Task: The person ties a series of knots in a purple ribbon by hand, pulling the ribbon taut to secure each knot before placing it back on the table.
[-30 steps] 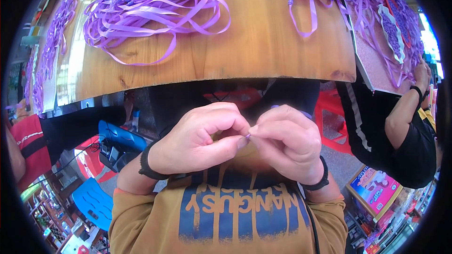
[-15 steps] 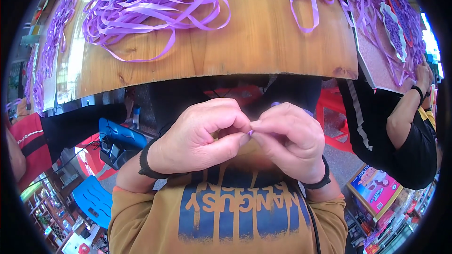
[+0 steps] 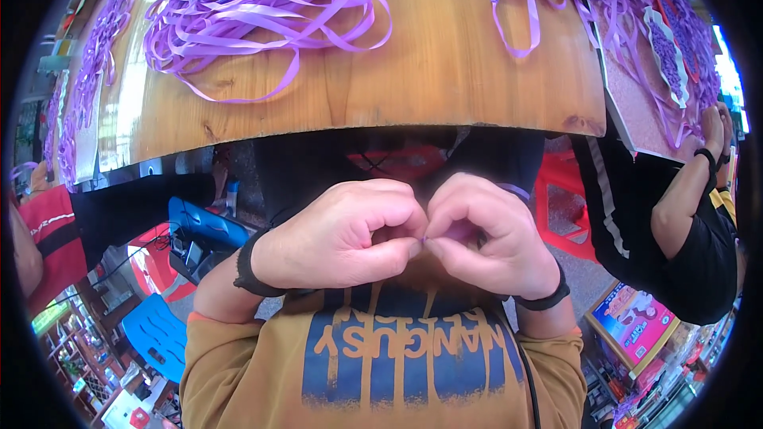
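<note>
In front of my chest, below the table's edge, my two hands meet at the fingertips. Thumb and forefinger of my left hand (image 3: pixel 350 240) are pinched, and so are those of my right hand (image 3: pixel 501 230). Only a tiny purple speck shows where the tips touch. Purple ribbon (image 3: pixel 518 191) peeks out behind the back of my right hand, and a little purple shows inside its curled fingers; the rest is hidden.
A large tangle of purple ribbons (image 3: pixel 238 24) lies on the wooden table (image 3: pixel 429 87). More purple ribbons (image 3: pixel 531 20) hang toward the right side. A co-worker's arm (image 3: pixel 683 199) is at the right, a red sleeve (image 3: pixel 52 226) at the left. A red stool (image 3: pixel 560 206) stands below.
Both hands have come down slightly, and the right has turned outward so its curled fingers open a gap. The purple bit between the fingertips shows less now.
</note>
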Tool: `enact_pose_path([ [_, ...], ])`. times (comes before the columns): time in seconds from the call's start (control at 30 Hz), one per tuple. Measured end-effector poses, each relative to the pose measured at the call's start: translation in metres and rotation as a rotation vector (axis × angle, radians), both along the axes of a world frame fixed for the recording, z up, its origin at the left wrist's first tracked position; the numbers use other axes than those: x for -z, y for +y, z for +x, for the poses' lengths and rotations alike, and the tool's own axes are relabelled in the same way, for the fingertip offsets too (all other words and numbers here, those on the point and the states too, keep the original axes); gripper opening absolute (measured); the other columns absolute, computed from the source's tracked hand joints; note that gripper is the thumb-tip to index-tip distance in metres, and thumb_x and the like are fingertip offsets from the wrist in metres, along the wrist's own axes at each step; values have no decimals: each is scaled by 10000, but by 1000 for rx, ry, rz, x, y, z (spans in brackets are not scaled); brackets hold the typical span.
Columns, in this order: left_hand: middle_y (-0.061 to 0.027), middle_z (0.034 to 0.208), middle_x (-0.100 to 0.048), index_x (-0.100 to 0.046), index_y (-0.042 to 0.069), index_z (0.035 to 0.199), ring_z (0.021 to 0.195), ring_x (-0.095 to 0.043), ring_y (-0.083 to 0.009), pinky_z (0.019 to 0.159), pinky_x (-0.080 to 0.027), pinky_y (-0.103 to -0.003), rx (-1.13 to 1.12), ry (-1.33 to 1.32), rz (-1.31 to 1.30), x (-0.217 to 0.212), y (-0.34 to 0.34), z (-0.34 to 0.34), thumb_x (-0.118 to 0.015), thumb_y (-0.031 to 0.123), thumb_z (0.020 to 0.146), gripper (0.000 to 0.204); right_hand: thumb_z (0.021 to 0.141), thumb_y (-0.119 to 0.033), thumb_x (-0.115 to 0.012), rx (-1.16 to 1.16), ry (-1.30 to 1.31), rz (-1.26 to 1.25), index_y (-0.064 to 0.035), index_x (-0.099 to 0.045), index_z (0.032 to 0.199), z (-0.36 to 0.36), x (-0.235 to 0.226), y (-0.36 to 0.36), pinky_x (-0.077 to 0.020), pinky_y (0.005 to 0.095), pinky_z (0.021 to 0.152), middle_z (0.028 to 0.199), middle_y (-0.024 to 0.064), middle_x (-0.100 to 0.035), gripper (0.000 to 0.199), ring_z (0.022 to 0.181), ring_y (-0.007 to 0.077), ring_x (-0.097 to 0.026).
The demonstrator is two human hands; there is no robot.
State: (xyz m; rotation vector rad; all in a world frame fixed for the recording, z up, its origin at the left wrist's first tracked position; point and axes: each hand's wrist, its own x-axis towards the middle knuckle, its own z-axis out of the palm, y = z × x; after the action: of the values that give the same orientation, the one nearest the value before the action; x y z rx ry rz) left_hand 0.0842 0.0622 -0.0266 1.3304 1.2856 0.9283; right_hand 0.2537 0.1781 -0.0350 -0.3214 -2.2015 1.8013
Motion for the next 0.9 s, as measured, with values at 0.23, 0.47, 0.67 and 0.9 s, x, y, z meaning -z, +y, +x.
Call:
enact_pose_path([
  [0.23, -70, 715, -526, -554, 14, 757, 657, -518, -210, 588, -409, -301, 45, -26, -40, 1, 2, 1, -601, 35, 735, 55, 649, 65, -637, -91, -10, -23, -41, -566, 769, 3, -1, 2, -398, 255, 549, 742, 47, -550, 175, 668, 164, -526],
  [0.47, 29, 722, -497, -543, 17, 815, 668, -458, -70, 594, -382, -233, 30, -394, -336, 0, 6, -2, -552, 74, 841, 63, 629, 88, -649, 1, 137, 88, -45, -579, 778, 4, 1, -5, -399, 247, 514, 771, 66, -568, 212, 632, 160, -527],
  [0.67, 63, 739, -480, -536, 39, 836, 672, -409, -23, 585, -348, -195, -58, -668, -567, -5, 5, 0, -561, 61, 845, 34, 615, 101, -668, 76, 171, 288, -28, -597, 792, 6, -4, -11, -446, 254, 524, 805, 88, -574, 230, 646, 180, -558],
  [0.9, 24, 737, -473, -544, 27, 809, 649, -426, -52, 584, -358, -208, -64, -393, -347, -2, 0, 3, -583, 28, 763, 60, 612, 100, -688, 116, 185, 371, -22, -601, 795, 7, -3, -13, -469, 258, 542, 802, 90, -586, 236, 663, 182, -581],
])
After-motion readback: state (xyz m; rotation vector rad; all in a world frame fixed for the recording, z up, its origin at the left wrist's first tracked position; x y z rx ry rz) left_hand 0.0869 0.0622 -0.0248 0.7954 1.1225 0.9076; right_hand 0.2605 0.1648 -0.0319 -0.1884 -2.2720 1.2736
